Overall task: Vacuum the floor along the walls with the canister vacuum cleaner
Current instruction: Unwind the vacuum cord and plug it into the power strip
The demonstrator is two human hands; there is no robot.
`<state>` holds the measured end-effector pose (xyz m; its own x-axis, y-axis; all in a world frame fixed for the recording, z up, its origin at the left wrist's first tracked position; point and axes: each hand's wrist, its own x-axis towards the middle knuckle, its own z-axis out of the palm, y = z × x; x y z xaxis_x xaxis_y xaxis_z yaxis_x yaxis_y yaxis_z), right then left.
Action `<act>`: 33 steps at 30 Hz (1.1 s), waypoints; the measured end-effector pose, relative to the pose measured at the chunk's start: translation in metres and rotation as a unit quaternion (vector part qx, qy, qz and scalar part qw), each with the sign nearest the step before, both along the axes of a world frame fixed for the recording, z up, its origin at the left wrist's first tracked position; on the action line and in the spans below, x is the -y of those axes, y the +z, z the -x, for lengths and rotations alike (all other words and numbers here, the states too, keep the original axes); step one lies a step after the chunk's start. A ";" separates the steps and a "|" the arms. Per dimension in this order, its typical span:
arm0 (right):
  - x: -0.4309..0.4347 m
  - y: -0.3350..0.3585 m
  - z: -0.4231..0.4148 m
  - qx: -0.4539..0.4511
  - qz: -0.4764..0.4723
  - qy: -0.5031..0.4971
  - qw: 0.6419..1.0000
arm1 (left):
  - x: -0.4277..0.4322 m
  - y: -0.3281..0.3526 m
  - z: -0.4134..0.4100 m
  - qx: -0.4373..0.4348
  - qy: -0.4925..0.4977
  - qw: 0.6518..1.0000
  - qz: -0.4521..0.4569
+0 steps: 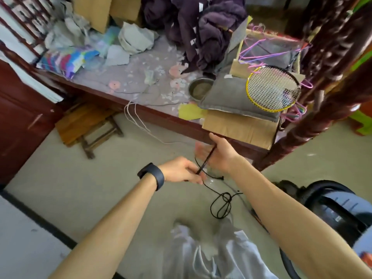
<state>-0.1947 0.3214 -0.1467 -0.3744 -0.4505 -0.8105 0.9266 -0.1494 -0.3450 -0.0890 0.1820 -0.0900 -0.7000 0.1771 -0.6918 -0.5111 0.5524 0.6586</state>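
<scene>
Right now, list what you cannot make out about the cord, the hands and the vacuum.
Canister vacuum cleaner: in the head view it is cut off by the right edge and partly covered by the right forearm; the nozzle is not in view.
Black cord: where it meets the vacuum is hidden behind that forearm.
Right hand: the fingers are motion-blurred, so its grip on the cord is unclear; the left hand pinches it.

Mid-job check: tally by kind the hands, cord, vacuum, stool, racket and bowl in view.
Hands: 2, left hand, right hand
Thin black cord: 1
Blue-and-black canister vacuum cleaner: 1
Brown wooden stool: 1
Yellow-framed badminton racket: 1
Round metal bowl: 1
Total: 7
</scene>
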 end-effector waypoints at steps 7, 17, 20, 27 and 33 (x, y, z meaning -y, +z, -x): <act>0.034 0.023 -0.004 -0.263 -0.198 0.241 0.913 | 0.084 -0.062 0.002 0.011 0.052 0.992 0.110; 0.034 0.071 -0.053 -0.420 -0.255 0.325 0.808 | 0.093 -0.066 0.054 -0.188 -0.179 0.960 0.103; 0.007 0.075 -0.058 -0.409 -0.368 0.195 0.812 | 0.114 -0.076 0.059 -0.161 -0.122 0.975 0.093; -0.055 0.000 -0.078 -0.298 -0.642 0.173 0.685 | 0.124 -0.061 0.059 -0.142 -0.067 0.988 -0.003; 0.034 0.008 -0.098 -0.111 -0.309 0.034 0.944 | 0.062 -0.035 0.047 -0.193 -0.189 0.962 0.022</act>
